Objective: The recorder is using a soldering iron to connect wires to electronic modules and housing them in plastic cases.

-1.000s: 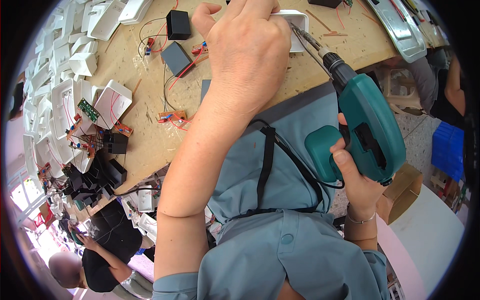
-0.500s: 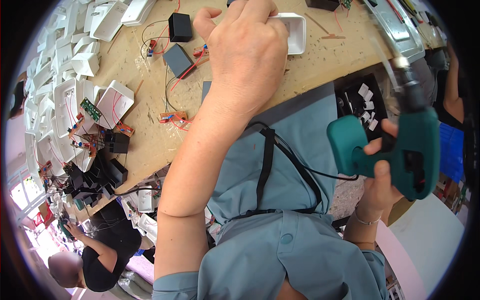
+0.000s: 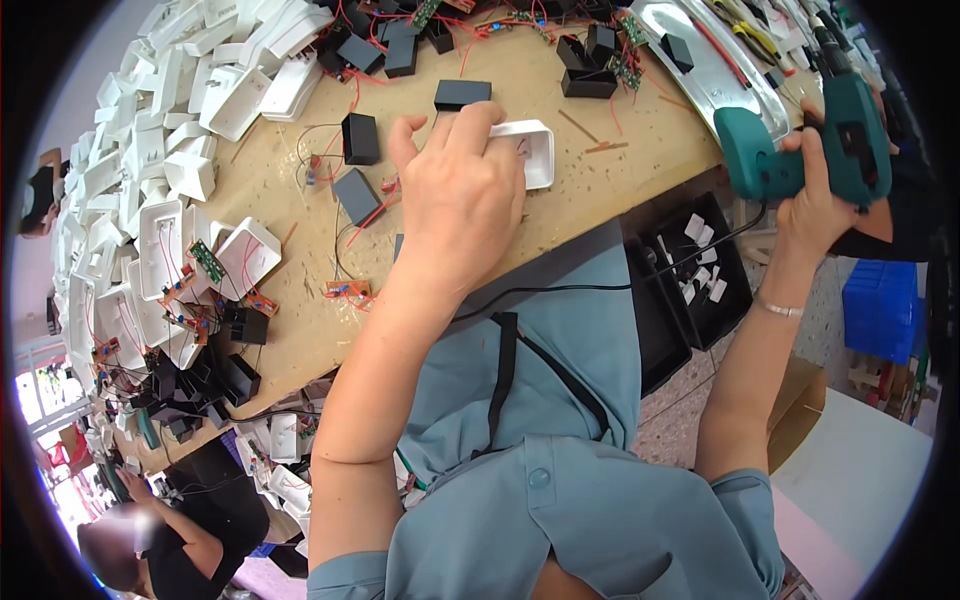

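Two hands are working apart: the left hand [image 3: 462, 205] is pressing flat on a white plastic case [image 3: 528, 150] at upper centre of the workbench [image 3: 600, 205], while the right hand [image 3: 815, 190] is gripping a teal power drill [image 3: 810, 150] off to the upper right, bit pointing away.

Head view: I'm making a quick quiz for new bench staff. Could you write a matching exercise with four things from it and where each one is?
Things:
1. white plastic housing
2. teal power drill
3. black bin of small white parts
4. pile of white housings

Places:
A. lifted off to the bench's right, in the right hand
B. below the bench edge, right of the person's body
C. heaped at the bench's left end
D. on the bench under the left hand

Pairs: 1-D, 2-A, 3-B, 4-C
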Demonstrator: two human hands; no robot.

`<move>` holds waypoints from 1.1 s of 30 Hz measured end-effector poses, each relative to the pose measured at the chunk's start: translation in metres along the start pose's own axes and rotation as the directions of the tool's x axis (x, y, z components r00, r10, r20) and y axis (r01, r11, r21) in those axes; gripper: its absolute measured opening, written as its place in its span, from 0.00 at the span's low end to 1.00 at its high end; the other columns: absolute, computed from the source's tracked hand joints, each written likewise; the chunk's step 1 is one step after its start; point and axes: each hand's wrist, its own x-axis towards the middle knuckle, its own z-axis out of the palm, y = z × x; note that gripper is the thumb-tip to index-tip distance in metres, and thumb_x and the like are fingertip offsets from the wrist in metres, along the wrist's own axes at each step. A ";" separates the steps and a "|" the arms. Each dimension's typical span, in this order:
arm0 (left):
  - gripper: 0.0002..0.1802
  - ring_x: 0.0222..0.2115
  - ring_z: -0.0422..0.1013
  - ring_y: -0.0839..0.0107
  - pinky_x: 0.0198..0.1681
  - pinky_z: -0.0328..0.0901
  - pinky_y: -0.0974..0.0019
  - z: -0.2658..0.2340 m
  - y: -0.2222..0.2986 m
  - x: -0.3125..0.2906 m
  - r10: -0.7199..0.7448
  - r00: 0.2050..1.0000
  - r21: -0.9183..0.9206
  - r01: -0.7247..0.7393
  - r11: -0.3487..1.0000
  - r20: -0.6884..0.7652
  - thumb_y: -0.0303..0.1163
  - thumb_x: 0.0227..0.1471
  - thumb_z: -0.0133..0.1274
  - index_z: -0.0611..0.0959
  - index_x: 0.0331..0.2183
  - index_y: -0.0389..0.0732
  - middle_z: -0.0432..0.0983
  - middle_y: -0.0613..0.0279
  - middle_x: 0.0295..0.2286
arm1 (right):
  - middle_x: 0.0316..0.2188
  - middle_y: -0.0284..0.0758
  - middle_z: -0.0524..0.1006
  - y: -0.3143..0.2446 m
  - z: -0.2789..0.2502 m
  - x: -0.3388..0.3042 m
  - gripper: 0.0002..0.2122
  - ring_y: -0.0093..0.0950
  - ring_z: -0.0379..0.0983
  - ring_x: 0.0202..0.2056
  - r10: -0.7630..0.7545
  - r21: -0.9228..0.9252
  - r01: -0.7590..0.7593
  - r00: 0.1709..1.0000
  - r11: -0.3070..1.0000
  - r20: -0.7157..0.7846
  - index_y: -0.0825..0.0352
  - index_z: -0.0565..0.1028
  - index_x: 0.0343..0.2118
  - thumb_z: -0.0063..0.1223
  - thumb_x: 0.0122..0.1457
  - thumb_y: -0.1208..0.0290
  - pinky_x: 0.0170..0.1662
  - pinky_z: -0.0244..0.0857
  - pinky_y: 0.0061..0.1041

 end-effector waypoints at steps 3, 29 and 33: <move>0.07 0.35 0.67 0.66 0.43 0.52 0.54 -0.014 0.004 0.000 -0.025 1.000 -0.037 0.025 0.999 -0.011 0.27 0.35 0.54 0.76 0.24 0.38 0.69 0.61 0.35 | 0.35 0.46 0.74 0.026 -0.005 0.028 0.15 0.23 0.71 0.24 -0.037 0.018 0.037 0.999 0.999 -0.033 0.73 0.68 0.42 0.52 0.49 0.85 0.29 0.68 0.19; 0.13 0.32 0.66 0.67 0.38 0.54 0.61 -0.097 0.090 -0.251 -0.757 0.652 0.059 0.754 0.654 0.048 0.26 0.38 0.55 0.76 0.32 0.41 0.70 0.63 0.32 | 0.36 0.43 0.73 0.062 -0.013 0.018 0.20 0.28 0.69 0.33 0.168 -0.640 -0.088 0.984 0.763 0.065 0.80 0.70 0.35 0.59 0.49 0.65 0.38 0.64 0.25; 0.12 0.31 0.66 0.68 0.38 0.54 0.61 -0.094 0.099 -0.262 -0.726 0.687 -0.060 0.727 0.684 0.043 0.27 0.38 0.54 0.76 0.32 0.42 0.69 0.64 0.32 | 0.38 0.45 0.71 0.071 -0.039 0.007 0.23 0.28 0.68 0.36 0.256 -0.617 -0.095 0.950 0.781 0.177 0.80 0.67 0.40 0.58 0.49 0.64 0.42 0.62 0.24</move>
